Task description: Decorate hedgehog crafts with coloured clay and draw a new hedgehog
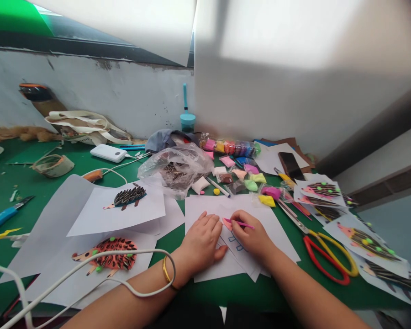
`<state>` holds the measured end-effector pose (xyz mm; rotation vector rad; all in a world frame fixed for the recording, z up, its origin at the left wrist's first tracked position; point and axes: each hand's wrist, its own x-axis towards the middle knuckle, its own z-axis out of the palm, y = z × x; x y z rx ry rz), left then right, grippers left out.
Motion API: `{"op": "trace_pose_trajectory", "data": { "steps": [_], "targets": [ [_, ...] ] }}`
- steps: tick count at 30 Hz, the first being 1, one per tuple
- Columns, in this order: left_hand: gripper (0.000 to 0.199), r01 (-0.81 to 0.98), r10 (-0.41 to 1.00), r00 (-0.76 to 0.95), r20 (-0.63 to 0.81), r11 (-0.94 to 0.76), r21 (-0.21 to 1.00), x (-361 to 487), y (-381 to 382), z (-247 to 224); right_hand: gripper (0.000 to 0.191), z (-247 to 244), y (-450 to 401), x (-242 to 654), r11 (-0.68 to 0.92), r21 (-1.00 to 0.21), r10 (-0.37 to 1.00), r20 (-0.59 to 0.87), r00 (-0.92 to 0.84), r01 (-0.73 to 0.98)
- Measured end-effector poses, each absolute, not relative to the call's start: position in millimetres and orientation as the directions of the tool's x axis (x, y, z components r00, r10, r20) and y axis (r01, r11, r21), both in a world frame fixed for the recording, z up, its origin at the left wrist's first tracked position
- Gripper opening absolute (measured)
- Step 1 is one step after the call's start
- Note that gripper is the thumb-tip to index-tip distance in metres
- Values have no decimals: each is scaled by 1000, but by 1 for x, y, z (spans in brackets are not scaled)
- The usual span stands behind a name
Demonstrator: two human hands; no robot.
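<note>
My left hand [202,240] lies flat on white paper [205,204], its fingers stretched out together. In my right hand [251,233] is a thin pink modelling tool [245,225], its inner end by a patch of pink clay [227,223] on a smaller sheet. Blue outlines [239,247] show on that sheet just below the right hand. The rest of the drawing is hidden under my hands. To the left lie a hedgehog picture with dark seeds for spines [130,196] and a pink-bodied one [114,253] with green dots.
Scissors [324,246] with red and yellow handles lie right of the paper. Several clay packets [250,185] and a clear bag of seeds [176,171] stand behind. Finished pictures [368,242] pile up at right. A white cable [137,251] crosses over my left forearm.
</note>
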<state>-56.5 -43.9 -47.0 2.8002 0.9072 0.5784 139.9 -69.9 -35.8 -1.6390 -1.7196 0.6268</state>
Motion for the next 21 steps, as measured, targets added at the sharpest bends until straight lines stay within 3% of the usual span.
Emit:
{"op": "trace_pose_trajectory", "data": {
  "steps": [11,21],
  "targets": [
    [57,541,574,757,313,-819,191,-56,-43,-51,11,-42,-72,138,227,-605,969,221,-113,763],
    [57,547,579,748,325,-814,193,-56,-44,-52,13,-42,-78,136,353,-372,918,316,-241,858]
  ]
}}
